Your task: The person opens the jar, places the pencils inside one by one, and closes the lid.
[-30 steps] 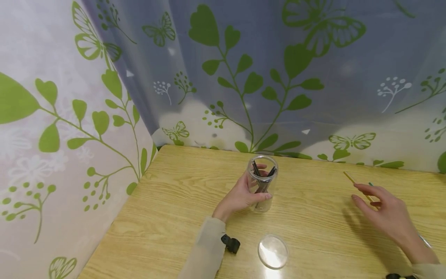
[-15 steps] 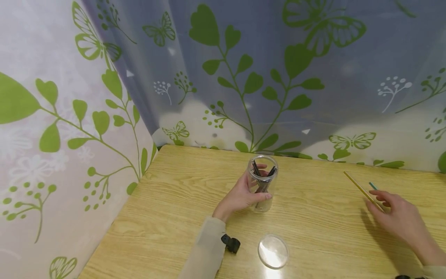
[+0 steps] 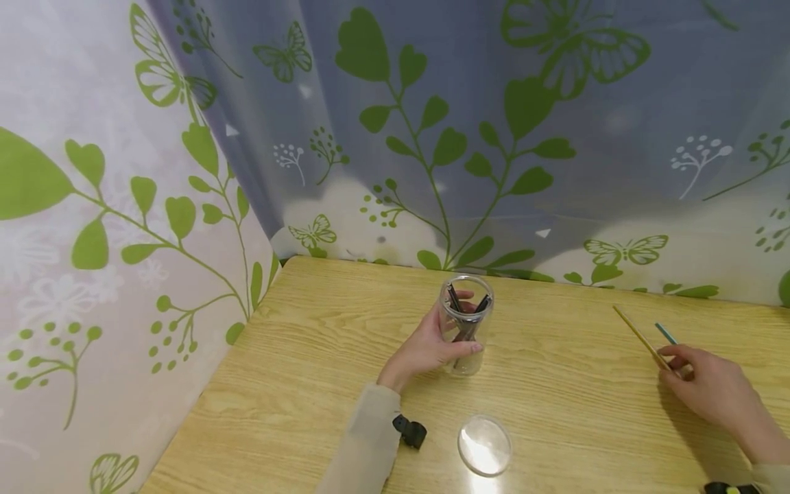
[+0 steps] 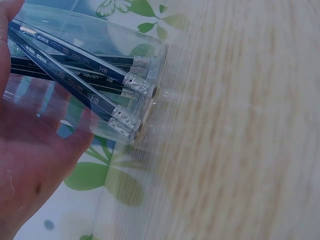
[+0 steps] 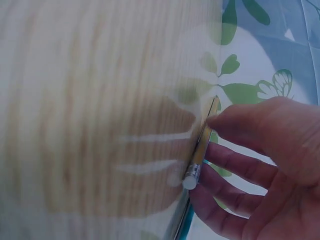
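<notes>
Disc near jar, teal stick beside pencil, curtain behind

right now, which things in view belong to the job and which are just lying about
Likely the job's:
clear jar, in the left grip
dark pencils inside it
yellow pencil, in the right grip

Seemingly just lying about:
clear round lid, unheld
blue-green stick beside the yellow pencil, role unclear
</notes>
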Action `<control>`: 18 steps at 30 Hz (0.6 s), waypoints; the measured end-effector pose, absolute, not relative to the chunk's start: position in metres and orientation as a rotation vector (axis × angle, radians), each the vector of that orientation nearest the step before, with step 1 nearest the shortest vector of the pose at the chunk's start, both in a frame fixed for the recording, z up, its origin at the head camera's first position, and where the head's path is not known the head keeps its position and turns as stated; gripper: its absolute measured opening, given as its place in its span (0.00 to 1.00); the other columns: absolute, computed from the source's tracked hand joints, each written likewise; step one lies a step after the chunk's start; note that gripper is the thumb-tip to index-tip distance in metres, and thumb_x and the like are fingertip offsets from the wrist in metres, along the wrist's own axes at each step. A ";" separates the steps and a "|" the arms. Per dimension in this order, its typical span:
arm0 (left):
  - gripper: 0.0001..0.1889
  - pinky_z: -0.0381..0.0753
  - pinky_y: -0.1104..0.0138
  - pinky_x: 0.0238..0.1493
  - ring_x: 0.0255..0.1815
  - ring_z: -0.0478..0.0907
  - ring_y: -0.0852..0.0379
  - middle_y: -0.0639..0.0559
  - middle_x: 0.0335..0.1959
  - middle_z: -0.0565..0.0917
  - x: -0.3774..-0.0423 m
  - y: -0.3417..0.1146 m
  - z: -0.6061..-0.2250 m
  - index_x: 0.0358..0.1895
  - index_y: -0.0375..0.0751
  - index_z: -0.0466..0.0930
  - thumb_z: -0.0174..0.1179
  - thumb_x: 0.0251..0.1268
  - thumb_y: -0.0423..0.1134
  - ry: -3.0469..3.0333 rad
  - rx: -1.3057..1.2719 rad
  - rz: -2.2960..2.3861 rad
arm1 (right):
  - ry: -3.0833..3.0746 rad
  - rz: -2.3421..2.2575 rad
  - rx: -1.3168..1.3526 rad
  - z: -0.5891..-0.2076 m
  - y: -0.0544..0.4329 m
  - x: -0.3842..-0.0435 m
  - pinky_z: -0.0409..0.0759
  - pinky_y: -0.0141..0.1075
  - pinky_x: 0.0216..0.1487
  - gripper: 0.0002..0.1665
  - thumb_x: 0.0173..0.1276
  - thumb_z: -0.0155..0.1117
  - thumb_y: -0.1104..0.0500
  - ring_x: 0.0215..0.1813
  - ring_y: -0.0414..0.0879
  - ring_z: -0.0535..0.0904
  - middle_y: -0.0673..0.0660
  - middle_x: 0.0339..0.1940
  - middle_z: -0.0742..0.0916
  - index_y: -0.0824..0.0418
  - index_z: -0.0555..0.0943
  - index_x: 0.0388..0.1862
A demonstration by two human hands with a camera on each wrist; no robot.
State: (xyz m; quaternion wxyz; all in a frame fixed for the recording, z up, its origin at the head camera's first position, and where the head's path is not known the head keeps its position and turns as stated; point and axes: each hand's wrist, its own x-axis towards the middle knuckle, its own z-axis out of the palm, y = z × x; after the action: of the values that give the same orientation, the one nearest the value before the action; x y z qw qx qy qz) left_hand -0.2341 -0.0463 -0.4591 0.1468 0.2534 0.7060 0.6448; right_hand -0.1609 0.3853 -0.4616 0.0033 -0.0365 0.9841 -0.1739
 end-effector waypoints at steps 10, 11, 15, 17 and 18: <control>0.42 0.61 0.45 0.78 0.72 0.72 0.57 0.50 0.69 0.75 -0.235 -0.046 -0.461 0.74 0.64 0.62 0.72 0.62 0.31 2.038 0.742 1.853 | 3.039 -0.492 -0.130 -0.461 0.386 -0.163 0.73 0.41 0.26 0.19 0.59 0.64 0.70 0.28 0.47 0.81 0.60 0.31 0.86 0.76 0.81 0.51; 0.42 0.61 0.45 0.78 0.72 0.72 0.57 0.49 0.69 0.75 -0.235 -0.046 -0.461 0.74 0.64 0.62 0.72 0.62 0.31 2.039 0.742 1.853 | 3.042 -0.495 -0.134 -0.461 0.387 -0.163 0.72 0.40 0.26 0.19 0.59 0.64 0.70 0.28 0.46 0.80 0.59 0.31 0.86 0.75 0.81 0.51; 0.41 0.60 0.45 0.78 0.72 0.72 0.57 0.49 0.69 0.76 -0.235 -0.046 -0.461 0.74 0.63 0.62 0.72 0.62 0.32 2.046 0.749 1.853 | 3.073 -0.507 -0.152 -0.462 0.388 -0.161 0.71 0.40 0.28 0.19 0.58 0.66 0.68 0.28 0.43 0.78 0.56 0.30 0.86 0.73 0.81 0.50; 0.41 0.60 0.45 0.78 0.72 0.72 0.57 0.49 0.69 0.76 -0.235 -0.046 -0.461 0.74 0.63 0.62 0.72 0.62 0.32 2.045 0.752 1.854 | 3.080 -0.514 -0.151 -0.462 0.388 -0.161 0.72 0.41 0.28 0.20 0.58 0.67 0.68 0.28 0.44 0.79 0.56 0.30 0.86 0.74 0.81 0.50; 0.41 0.60 0.44 0.78 0.72 0.72 0.57 0.50 0.69 0.76 -0.235 -0.046 -0.461 0.74 0.63 0.63 0.72 0.62 0.32 2.047 0.754 1.854 | 3.080 -0.515 -0.146 -0.462 0.388 -0.161 0.73 0.42 0.28 0.21 0.58 0.68 0.67 0.28 0.45 0.79 0.57 0.30 0.86 0.74 0.80 0.51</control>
State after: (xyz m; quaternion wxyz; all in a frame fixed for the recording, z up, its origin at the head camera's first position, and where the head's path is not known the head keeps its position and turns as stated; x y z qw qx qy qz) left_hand -0.2353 -0.0458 -0.4610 0.1390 0.2610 0.7080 0.6414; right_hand -0.1608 0.3882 -0.4622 0.0077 -0.0466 0.9852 -0.1648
